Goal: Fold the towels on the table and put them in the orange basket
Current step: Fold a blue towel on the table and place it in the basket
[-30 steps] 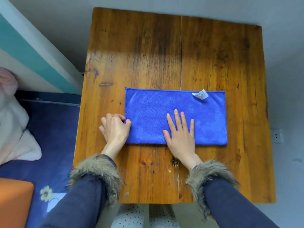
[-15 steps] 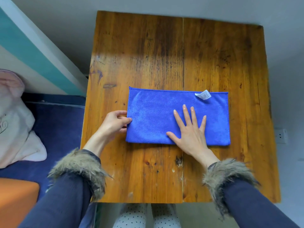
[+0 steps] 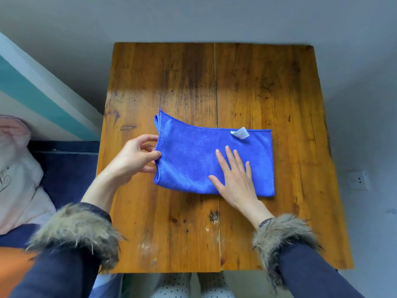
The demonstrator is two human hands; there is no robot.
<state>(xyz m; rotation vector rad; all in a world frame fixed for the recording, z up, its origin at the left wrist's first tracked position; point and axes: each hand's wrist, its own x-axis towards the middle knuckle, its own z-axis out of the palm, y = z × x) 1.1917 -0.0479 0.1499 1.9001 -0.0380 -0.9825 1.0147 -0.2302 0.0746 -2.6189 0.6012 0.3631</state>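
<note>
Step in hand, as judged: the second fold of the towel [image 3: 193, 160], its left end to be carried over to the right end.

Position: the towel lies on the counter [image 3: 171, 82], near its middle, already doubled into a long strip. Its left end is lifted clear of the wood; the rest lies flat.

Hands: the left hand [image 3: 133, 158] pinches the left edge between thumb and curled fingers. The right hand [image 3: 234, 175] is spread flat, palm down, on the towel right of centre, gripping nothing.

Recommendations:
- Keep the right palm as the crease line and draw it out only once the flap has come over.
- Carry both layers of the lifted edge together; the far corner stands up loose and may lag.
- Land edge on edge at the right, then smooth outward.

Materials: the towel is blue, soft-napped cloth with stitched hems and a white label [image 3: 240, 133] at the far edge. It drapes limply and will hold no crease unpressed. The counter is varnished wood, worn and stained, with a seam down the middle.

The basket [image 3: 12, 272] appears only as an orange patch at lower left, off the counter.
</note>
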